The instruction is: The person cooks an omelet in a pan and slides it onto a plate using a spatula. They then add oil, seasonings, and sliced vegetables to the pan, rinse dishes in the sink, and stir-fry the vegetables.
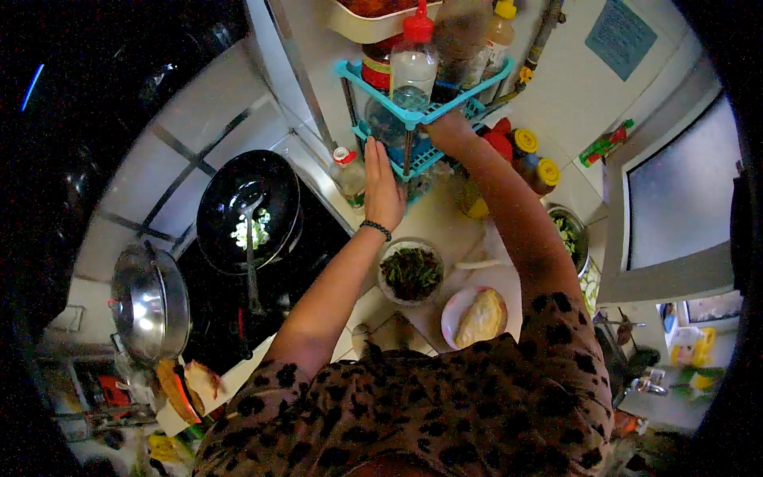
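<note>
A blue plastic shelf rack [413, 117] holds bottles, among them a clear bottle with a red cap [413, 67]. My left hand [383, 188], with a dark bead bracelet at the wrist, is raised against the rack's left side, fingers straight out and nothing in it. Beside it stands a bottle with a red and white cap [347, 175]. My right hand [447, 131] reaches in below the rack's upper tier at the right; its fingers are hidden behind the rack's edge, so what it holds does not show.
On the stove, a black wok [230, 230] holds chopped pale green pieces and a metal ladle [251, 254]. A lidded steel pot [149, 302] is at the left. A bowl of dark greens [411, 273] and a plate with pale food [455, 318] sit near my body. Yellow-lidded jars [547, 172] stand right.
</note>
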`<state>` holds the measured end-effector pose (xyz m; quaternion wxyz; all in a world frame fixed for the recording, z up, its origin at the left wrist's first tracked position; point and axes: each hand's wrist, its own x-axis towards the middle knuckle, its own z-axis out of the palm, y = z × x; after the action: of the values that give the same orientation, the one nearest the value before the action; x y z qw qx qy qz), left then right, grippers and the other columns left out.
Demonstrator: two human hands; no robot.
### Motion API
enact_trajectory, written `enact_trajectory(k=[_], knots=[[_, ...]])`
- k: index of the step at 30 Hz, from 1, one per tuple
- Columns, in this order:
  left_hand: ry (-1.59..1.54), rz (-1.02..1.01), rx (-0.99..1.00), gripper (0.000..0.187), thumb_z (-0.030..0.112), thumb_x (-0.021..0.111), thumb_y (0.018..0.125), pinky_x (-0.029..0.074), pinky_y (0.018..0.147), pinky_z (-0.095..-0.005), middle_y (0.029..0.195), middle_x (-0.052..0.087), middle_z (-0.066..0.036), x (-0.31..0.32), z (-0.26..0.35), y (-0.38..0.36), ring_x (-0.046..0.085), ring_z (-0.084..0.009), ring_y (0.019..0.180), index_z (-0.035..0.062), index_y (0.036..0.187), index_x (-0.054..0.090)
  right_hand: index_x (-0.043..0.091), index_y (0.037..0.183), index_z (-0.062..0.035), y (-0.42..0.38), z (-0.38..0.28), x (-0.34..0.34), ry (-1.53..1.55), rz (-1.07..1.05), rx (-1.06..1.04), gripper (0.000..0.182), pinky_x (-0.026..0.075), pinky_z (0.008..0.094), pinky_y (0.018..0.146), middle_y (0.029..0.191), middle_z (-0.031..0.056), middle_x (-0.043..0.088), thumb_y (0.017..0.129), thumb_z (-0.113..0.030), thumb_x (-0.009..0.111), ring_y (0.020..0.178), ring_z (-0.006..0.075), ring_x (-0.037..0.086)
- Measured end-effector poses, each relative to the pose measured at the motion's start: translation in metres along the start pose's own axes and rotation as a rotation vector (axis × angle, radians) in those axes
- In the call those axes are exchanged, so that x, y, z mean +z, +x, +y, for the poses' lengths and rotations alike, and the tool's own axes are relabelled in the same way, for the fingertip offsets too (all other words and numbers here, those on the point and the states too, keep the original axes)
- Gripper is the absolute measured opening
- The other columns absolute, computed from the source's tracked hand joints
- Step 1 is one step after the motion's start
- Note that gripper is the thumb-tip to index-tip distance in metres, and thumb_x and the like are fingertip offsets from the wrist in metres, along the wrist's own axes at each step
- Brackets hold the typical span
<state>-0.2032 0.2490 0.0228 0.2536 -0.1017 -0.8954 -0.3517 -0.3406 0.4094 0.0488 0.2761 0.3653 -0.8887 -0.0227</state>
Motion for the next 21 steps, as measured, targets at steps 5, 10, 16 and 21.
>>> enact_trajectory(k=[5, 10, 16, 21], knots=[[0.007, 0.027, 0.005, 0.087, -0.013, 0.053, 0.063, 0.020, 0.109, -0.0376, 0.145, 0.009, -0.023, 0.004, -0.002, 0.000, 0.015, -0.0379, 0.134, -0.0036, 0.139, 0.011, 0.060, 0.095, -0.0047, 0.002, 0.002, -0.009, 0.168, -0.173, 0.046, 0.022, 0.049, 0.0436, 0.069, 0.087, 0.0159, 0.062, 0.077, -0.015, 0.052, 0.080, 0.0340, 0.060], [-0.023, 0.025, -0.027, 0.087, -0.013, 0.052, 0.062, 0.019, 0.110, -0.0380, 0.145, 0.009, -0.023, 0.004, 0.001, 0.001, 0.015, -0.0379, 0.134, -0.0037, 0.139, 0.011, 0.062, 0.088, -0.0029, 0.004, 0.002, -0.009, 0.198, -0.087, 0.151, 0.019, 0.049, 0.0425, 0.070, 0.086, 0.0162, 0.062, 0.075, -0.013, 0.053, 0.081, 0.0352, 0.059], [0.003, 0.043, 0.007, 0.087, -0.013, 0.051, 0.062, 0.018, 0.110, -0.0385, 0.146, 0.009, -0.023, 0.006, -0.004, -0.001, 0.016, -0.0380, 0.134, -0.0036, 0.139, 0.011, 0.065, 0.081, 0.0015, -0.011, 0.001, 0.026, 0.387, -0.170, 0.694, 0.021, 0.051, 0.0391, 0.068, 0.078, 0.0162, 0.065, 0.072, -0.015, 0.057, 0.074, 0.0322, 0.063], [0.022, 0.043, 0.009, 0.087, -0.012, 0.052, 0.061, 0.020, 0.109, -0.0384, 0.145, 0.010, -0.023, 0.003, -0.002, 0.000, 0.016, -0.0380, 0.134, -0.0033, 0.139, 0.012, 0.063, 0.076, 0.0020, -0.012, -0.003, 0.021, 0.664, -0.078, 0.985, 0.028, 0.051, 0.0446, 0.069, 0.080, 0.0224, 0.063, 0.065, -0.023, 0.068, 0.079, 0.0380, 0.062]])
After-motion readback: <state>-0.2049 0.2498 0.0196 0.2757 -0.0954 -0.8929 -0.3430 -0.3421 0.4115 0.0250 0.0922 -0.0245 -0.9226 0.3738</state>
